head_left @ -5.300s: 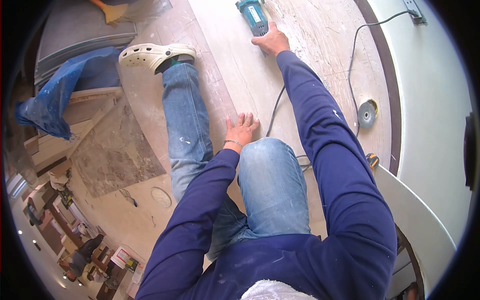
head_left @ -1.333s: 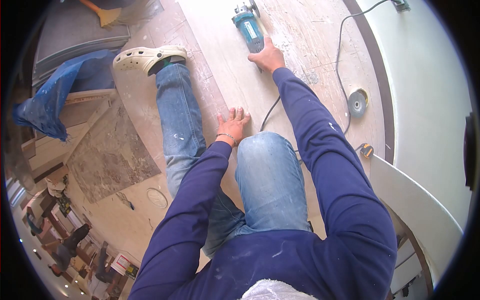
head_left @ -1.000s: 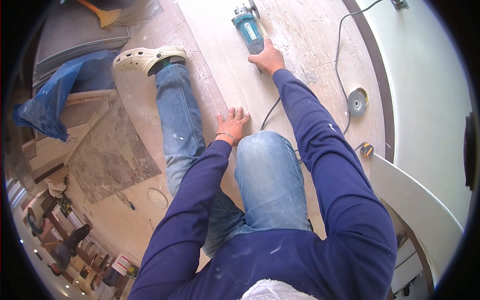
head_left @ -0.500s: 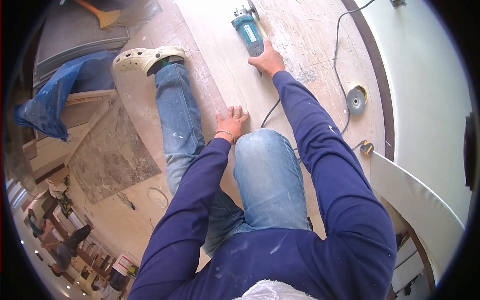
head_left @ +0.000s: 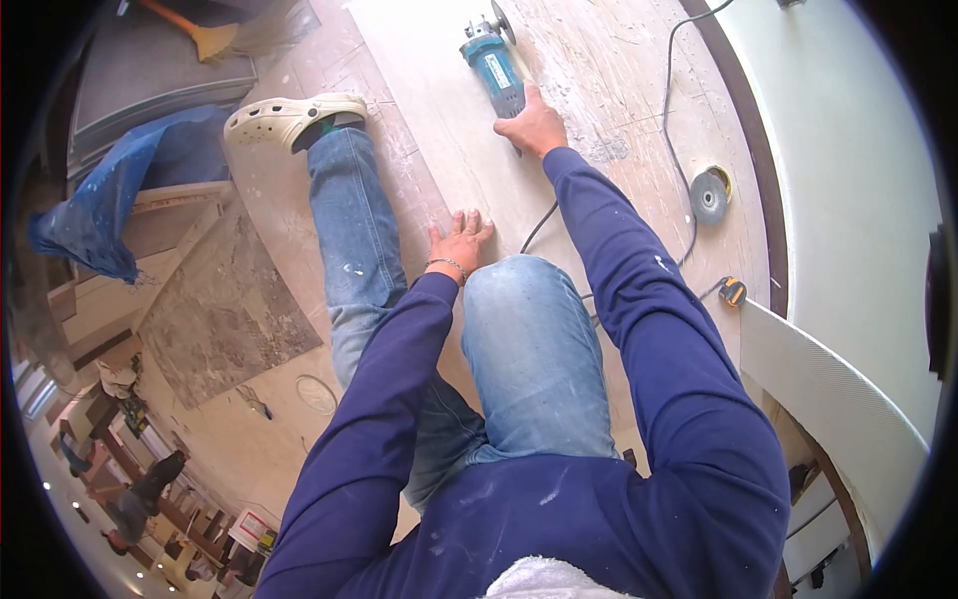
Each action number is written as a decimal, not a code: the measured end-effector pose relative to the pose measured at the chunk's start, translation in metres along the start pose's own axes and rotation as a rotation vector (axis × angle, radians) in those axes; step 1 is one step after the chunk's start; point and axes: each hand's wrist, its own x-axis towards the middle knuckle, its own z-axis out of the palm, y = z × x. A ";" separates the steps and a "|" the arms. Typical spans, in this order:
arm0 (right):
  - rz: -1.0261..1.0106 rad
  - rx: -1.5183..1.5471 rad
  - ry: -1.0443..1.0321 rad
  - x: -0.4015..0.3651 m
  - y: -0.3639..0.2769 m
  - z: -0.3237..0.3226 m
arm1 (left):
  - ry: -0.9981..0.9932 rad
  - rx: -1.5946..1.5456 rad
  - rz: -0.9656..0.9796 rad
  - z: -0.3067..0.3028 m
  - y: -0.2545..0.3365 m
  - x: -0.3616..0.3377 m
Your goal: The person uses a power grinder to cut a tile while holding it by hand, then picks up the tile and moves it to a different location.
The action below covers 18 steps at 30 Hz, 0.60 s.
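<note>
My right hand (head_left: 533, 122) is wrapped round the rear of a teal angle grinder (head_left: 496, 72), whose disc points away from me at the top of the view. Under the tool lies a pale, dusty panel (head_left: 419, 60). My left hand (head_left: 460, 245) rests flat with its fingers spread on the panel's edge, beside my bent knee, and holds nothing. A dark cord (head_left: 540, 225) runs from near the grinder towards my knee.
Right of my arm are a grinding disc (head_left: 710, 197), a tape measure (head_left: 732, 292) and a long white strip (head_left: 828, 369). At left lie a blue sheet (head_left: 100, 215), a broom (head_left: 212, 40) and a stained board (head_left: 225, 299). Another person (head_left: 140, 499) is in the far lower left.
The view has shifted very slightly. Both hands and the grinder keep nearly the same places.
</note>
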 end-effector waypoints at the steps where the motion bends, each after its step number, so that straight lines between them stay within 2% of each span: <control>1: 0.002 0.003 -0.005 -0.001 0.000 0.000 | -0.001 0.001 0.000 0.001 0.000 0.000; 10: -0.006 0.031 0.018 -0.017 0.009 0.005 | 0.021 0.003 0.007 0.004 -0.003 0.002; 18: -0.007 0.022 0.031 0.002 -0.004 0.003 | 0.038 0.019 0.028 0.007 -0.006 0.003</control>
